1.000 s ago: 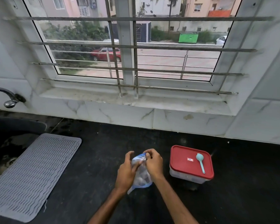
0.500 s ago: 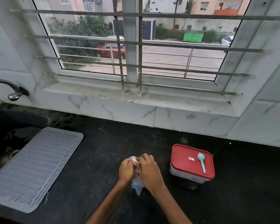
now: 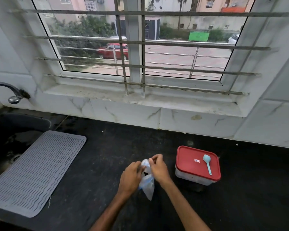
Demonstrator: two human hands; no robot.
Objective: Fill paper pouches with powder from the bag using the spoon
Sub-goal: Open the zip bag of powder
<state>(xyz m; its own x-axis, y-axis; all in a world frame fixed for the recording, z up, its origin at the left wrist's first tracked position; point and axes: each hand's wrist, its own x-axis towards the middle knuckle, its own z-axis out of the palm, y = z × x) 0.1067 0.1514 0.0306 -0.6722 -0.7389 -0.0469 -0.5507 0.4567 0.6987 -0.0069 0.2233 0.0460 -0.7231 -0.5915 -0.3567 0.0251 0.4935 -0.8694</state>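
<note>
A small clear plastic bag (image 3: 148, 184) with bluish print hangs between both hands above the black counter (image 3: 98, 164). My left hand (image 3: 131, 176) grips its left side. My right hand (image 3: 158, 169) pinches its top edge with fingers curled. The bag's contents are hard to make out. A light blue spoon (image 3: 207, 163) lies on the red lid of a plastic container (image 3: 196, 164) just right of my hands. No paper pouches are in view.
A grey ribbed mat (image 3: 35, 170) lies at the left, partly over a dark sink (image 3: 10, 130) with a tap (image 3: 13, 95) above it. A marble wall and a barred window (image 3: 140, 47) stand behind the counter.
Both hands have kept working the top of the bag. It was bunched between them half a second ago and now hangs longer below them. The camera tilted slightly.
</note>
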